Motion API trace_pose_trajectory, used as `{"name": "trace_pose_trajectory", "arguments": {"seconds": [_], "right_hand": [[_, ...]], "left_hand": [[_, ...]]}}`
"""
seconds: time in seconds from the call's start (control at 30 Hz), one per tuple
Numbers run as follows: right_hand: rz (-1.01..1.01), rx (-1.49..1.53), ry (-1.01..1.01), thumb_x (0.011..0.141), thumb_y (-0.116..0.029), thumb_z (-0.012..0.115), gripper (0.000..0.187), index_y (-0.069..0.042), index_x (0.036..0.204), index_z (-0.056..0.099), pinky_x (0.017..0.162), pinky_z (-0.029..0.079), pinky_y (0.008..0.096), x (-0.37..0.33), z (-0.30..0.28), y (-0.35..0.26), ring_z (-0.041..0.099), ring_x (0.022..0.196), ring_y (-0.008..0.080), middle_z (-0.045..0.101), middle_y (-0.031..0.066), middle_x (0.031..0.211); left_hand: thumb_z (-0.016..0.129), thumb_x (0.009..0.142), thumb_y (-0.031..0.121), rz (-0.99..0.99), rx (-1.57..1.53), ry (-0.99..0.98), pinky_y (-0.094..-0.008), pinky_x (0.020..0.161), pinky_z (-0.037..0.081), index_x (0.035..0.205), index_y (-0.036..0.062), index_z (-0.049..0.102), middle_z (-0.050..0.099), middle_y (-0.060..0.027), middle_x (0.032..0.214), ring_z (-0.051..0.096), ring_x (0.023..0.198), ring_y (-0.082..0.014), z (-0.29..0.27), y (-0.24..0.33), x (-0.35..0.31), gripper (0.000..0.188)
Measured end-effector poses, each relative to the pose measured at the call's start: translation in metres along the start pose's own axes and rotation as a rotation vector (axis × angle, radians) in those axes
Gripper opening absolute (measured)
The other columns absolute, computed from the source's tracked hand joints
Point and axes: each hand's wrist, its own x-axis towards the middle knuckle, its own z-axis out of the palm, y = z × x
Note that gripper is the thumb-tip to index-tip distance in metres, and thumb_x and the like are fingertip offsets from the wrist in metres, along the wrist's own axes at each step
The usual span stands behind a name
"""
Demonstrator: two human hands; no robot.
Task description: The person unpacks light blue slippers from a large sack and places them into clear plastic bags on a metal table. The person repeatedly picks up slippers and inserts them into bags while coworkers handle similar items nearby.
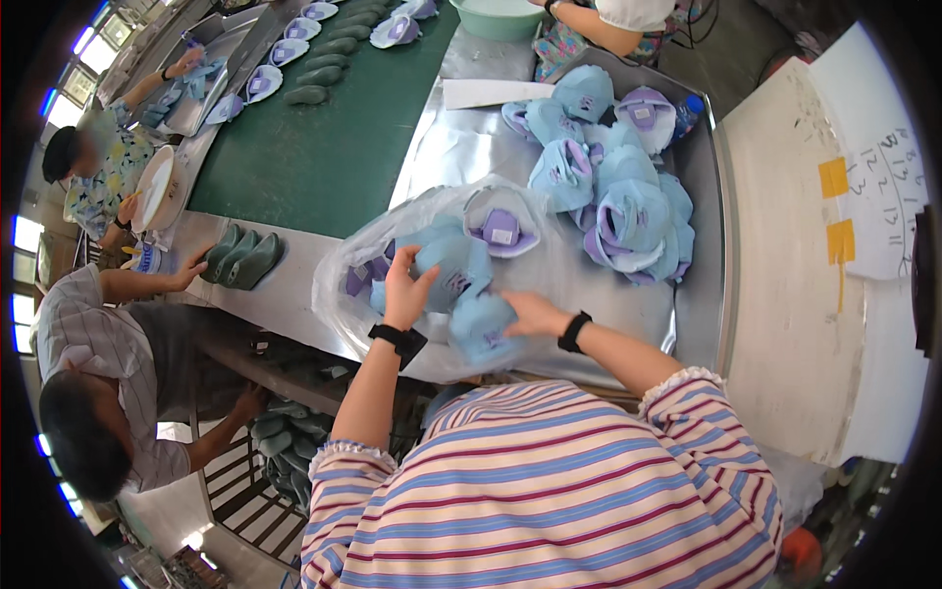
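Before me a clear plastic bag (339, 294) lies spread on the metal tabletop, with several light-blue fabric shoe uppers (453, 257) in it. One upper (502, 231) among them shows its white inside and a purple patch with a small label. My left hand (404, 292) rests against the blue uppers, thumb and fingers apart. Opposite it, my right hand (537, 316) pinches the edge of the nearest light-blue upper (481, 324); its fingertips are slightly blurred and partly hidden.
A heap of blue and purple uppers (628, 206) lies to the right, beside a blue-capped bottle (689, 113). Dark green shoe lasts (245, 260) stand at left, touched by a co-worker's hand (189, 270). Beyond stretches a green work surface (324, 157). A raised metal rim (724, 245) borders the right.
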Motion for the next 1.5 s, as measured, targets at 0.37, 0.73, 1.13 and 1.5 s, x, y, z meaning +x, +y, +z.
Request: {"name": "trace_pose_trajectory", "arguments": {"seconds": [0.37, 0.73, 1.13, 1.5], "right_hand": [[-0.319, 0.269, 0.196, 0.060, -0.004, 0.075, 0.023, -0.002, 0.081, 0.067, 0.075, 0.047, 0.0316, -0.086, -0.098, -0.011, 0.061, 0.084, 0.0209, 0.063, 0.0076, 0.095], [0.347, 0.120, 1.438, 0.073, -0.009, 0.068, 0.064, 0.008, 0.127, 0.039, 0.100, 0.036, 0.0443, -0.128, -0.156, 0.144, 0.044, 0.118, 0.0393, 0.044, 0.0248, 0.128], [-0.085, -0.355, 0.998, 0.073, -0.016, 0.071, 0.036, -0.011, 0.108, 0.064, 0.101, 0.031, 0.0482, -0.075, -0.129, 0.045, 0.040, 0.122, 0.0353, 0.056, 0.0123, 0.120], [-0.213, -0.637, 0.291, 0.064, -0.027, 0.079, 0.078, -0.016, 0.134, 0.046, 0.100, 0.029, 0.0572, -0.043, -0.095, -0.038, 0.040, 0.125, 0.0344, 0.046, 0.0091, 0.135]], "left_hand": [[0.064, 0.089, 0.026, -0.015, -0.538, -0.598, -0.0329, 0.095, 0.042, 0.120, 0.0017, 0.049, 0.057, -0.0115, 0.114, 0.052, 0.112, -0.0220, 0.041, 0.072, 0.008, 0.043], [0.080, 0.067, 0.037, -0.031, 0.849, -0.362, -0.0448, 0.094, 0.044, 0.136, 0.0000, 0.030, 0.033, -0.0246, 0.135, 0.038, 0.122, -0.0460, 0.140, 0.042, 0.045, 0.092], [0.054, 0.071, 0.012, -0.351, -1.310, -0.447, -0.0479, 0.102, 0.039, 0.115, 0.0019, 0.057, 0.063, -0.0136, 0.109, 0.058, 0.107, -0.0300, 0.055, 0.031, 0.038, 0.046], [0.053, 0.068, 0.002, -0.262, -1.211, -0.300, -0.0428, 0.094, 0.044, 0.117, 0.0037, 0.055, 0.061, -0.0089, 0.111, 0.058, 0.102, -0.0260, 0.030, 0.043, 0.014, 0.049]]}}
